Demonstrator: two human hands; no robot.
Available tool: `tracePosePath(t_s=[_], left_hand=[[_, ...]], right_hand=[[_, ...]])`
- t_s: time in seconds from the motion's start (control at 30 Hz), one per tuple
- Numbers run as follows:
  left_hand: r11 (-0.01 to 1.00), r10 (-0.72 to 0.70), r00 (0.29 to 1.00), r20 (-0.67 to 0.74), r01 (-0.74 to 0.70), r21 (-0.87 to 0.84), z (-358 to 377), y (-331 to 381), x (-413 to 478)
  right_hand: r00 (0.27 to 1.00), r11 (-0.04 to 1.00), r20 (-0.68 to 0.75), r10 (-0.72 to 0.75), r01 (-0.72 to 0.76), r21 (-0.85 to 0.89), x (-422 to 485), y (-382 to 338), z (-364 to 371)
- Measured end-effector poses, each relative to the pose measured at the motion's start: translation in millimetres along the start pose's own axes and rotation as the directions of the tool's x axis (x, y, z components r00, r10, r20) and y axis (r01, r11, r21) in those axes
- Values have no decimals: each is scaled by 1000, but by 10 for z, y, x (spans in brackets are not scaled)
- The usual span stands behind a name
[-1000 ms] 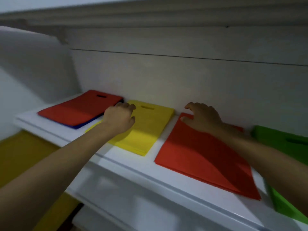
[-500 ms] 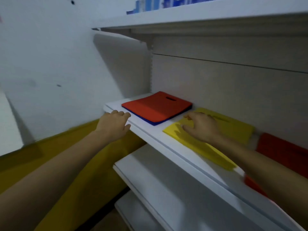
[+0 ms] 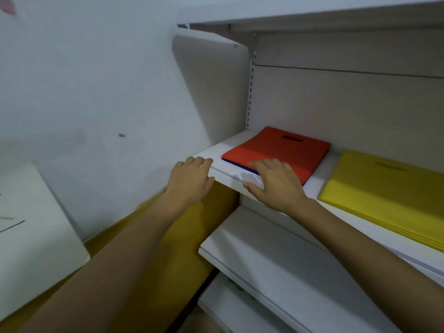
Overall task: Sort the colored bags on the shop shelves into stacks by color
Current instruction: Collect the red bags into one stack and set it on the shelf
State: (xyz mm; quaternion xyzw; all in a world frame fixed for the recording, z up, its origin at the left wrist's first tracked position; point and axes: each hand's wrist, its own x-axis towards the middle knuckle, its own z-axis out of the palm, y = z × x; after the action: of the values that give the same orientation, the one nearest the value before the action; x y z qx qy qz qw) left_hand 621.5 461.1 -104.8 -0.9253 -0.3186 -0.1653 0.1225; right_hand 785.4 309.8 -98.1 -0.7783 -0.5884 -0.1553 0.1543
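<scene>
A red bag (image 3: pixel 283 147) with a handle slot lies flat at the left end of the white shelf (image 3: pixel 228 167), on top of a blue bag (image 3: pixel 242 165) of which only a thin front edge shows. To its right lies a stack of yellow bags (image 3: pixel 384 188). My right hand (image 3: pixel 276 181) rests with straight fingers on the front corner of the red bag and the shelf. At the shelf's left front corner my left hand (image 3: pixel 191 180) holds nothing, its fingers over the edge.
Another white shelf (image 3: pixel 300 10) hangs above, and two lower white shelves (image 3: pixel 264 255) jut out below. A grey-white wall (image 3: pixel 96 92) stands at the left, with a white board (image 3: pixel 31 236) leaning at the lower left and a yellow band (image 3: pixel 173 248) beneath.
Both hands have moved left along the shelf. My right hand left the orange-red bag, passed over the yellow stack and now lies on the red bag. My left hand went from the yellow stack to the shelf corner.
</scene>
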Motion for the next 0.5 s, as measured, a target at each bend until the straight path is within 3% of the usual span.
tracePosePath(t_s=[0.3, 0.5], left_hand=[[968, 133, 988, -79, -146, -204, 409, 183, 652], [954, 186, 981, -57, -194, -228, 600, 220, 1299]], right_hand=[[968, 967, -30, 249, -251, -47, 208, 530, 102], [874, 874, 30, 485, -485, -17, 584, 1204, 236]])
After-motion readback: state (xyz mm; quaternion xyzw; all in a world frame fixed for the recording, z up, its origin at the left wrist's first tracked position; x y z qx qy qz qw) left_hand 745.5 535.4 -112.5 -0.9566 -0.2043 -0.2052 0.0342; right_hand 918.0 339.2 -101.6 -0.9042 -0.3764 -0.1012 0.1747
